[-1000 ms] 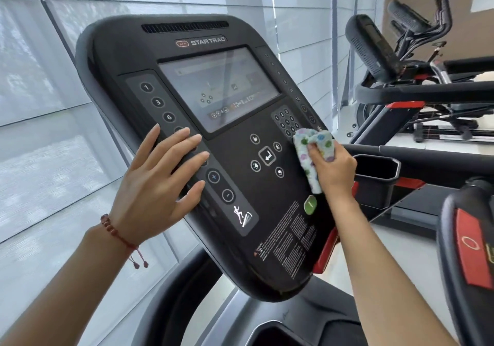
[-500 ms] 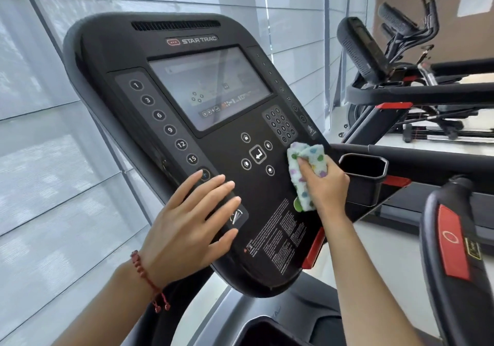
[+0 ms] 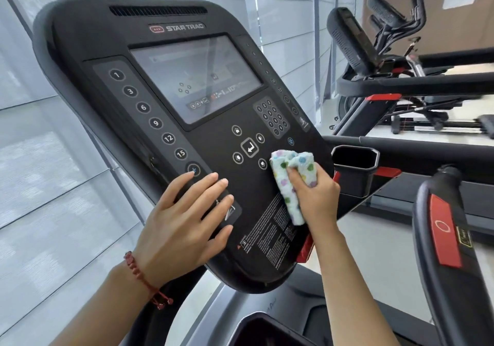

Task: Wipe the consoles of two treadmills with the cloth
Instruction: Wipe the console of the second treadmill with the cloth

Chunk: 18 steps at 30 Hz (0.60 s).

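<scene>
The right hand (image 3: pixel 315 198) squeezes the spotty cloth (image 3: pixel 290 182) tight and presses it on the lower part of the Star Trac treadmill console (image 3: pixel 171 51). The left hand (image 3: pixel 184 217) lies flat with fingers spread, beside the cloth. Wiping the first console looks underway; next, the buttons and screen above the cloth probably need rubbing.

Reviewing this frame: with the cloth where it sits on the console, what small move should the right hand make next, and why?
Probably slide the polka-dot cloth left across the arrow keys. The right hand presses it on the console lower right, over the warning text, while the left hand lies flat, bracing the lower left. The central buttons lie bare beside the cloth.
</scene>
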Available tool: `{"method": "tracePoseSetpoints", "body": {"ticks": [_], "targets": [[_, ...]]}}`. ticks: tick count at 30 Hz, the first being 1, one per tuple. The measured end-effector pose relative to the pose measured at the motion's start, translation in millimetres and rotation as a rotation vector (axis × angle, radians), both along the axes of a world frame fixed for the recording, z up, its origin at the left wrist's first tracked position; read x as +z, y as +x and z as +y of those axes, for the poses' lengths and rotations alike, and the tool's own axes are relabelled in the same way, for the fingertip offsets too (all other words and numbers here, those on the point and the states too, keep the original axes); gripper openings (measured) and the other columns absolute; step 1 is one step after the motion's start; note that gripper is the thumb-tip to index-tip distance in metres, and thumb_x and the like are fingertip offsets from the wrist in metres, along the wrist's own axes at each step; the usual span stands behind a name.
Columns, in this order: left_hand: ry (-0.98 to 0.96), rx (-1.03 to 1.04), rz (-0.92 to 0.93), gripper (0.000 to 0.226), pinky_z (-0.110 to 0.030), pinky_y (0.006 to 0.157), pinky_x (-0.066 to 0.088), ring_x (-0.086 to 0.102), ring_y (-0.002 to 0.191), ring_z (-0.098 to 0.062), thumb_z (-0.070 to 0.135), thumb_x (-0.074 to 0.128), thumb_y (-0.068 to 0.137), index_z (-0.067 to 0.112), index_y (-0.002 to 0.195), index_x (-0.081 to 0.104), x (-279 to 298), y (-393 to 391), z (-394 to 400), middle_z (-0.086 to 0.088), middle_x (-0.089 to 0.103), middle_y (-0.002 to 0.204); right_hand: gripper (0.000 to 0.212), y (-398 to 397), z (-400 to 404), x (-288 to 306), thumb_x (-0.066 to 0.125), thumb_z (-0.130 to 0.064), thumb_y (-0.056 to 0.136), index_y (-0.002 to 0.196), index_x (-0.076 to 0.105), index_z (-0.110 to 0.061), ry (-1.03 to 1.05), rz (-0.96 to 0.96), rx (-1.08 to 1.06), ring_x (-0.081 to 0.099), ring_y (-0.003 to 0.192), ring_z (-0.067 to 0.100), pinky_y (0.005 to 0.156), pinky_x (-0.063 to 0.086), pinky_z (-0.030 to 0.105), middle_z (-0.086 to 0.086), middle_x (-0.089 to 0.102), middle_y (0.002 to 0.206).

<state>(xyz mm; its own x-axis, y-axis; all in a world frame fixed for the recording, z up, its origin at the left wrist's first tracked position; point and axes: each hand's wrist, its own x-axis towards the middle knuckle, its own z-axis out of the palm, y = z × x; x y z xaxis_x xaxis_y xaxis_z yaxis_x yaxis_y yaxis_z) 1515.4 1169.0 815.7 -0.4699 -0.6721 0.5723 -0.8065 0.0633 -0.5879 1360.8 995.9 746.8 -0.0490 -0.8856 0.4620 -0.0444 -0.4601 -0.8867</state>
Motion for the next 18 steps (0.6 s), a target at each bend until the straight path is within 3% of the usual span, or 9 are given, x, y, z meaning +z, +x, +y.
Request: {"method": "tracePoseSetpoints", "body": {"ticks": [3,8,15,18], "targets": [[-0.002,-0.003,0.006,0.033,-0.048,0.099,0.038,0.057,0.116,-0.028,0.029,0.050,0.089,0.006,0.100,0.072,-1.2,-0.2,-0.1,-0.013,0.064,0.117,0.019,-4.5,-38.3,4.9,0.064,-0.041,0.081,0.077,0.062,-0.023,0.112,0.006,-0.089,0.062,0.082,0.025,0.075,0.047,0.033,0.000,0.065,0.075],[-0.021,-0.013,0.020,0.032,-0.047,0.101,0.037,0.056,0.117,-0.027,0.027,0.050,0.088,0.006,0.099,0.072,-2.5,-0.7,-1.8,-0.013,0.064,0.117,0.034,-6.2,-86.9,17.3,0.058,-0.042,0.086,0.093,0.066,-0.009,0.221,0.045,-0.179,0.058,0.098,0.033,0.072,0.037,0.029,0.014,0.069,0.097],[-0.024,-0.026,0.030,0.033,-0.045,0.103,0.034,0.052,0.118,-0.025,0.025,0.049,0.087,0.006,0.098,0.073,-3.5,1.0,-3.7,-0.012,0.064,0.117,0.042,-14.6,-126.1,26.5,0.048,-0.042,0.092,0.105,0.059,-0.004,0.328,0.164,-0.269,0.054,0.109,0.039,0.087,0.043,0.039,0.021,0.063,0.114],[-0.024,-0.022,0.016,0.033,-0.045,0.103,0.034,0.052,0.118,-0.025,0.026,0.048,0.087,0.006,0.097,0.073,-3.6,-0.1,-3.9,-0.013,0.064,0.116,0.043,-12.0,-125.7,27.8,0.047,-0.043,0.092,0.108,0.057,-0.004,0.335,0.208,-0.306,0.054,0.110,0.040,0.087,0.043,0.040,0.021,0.061,0.116]]}}
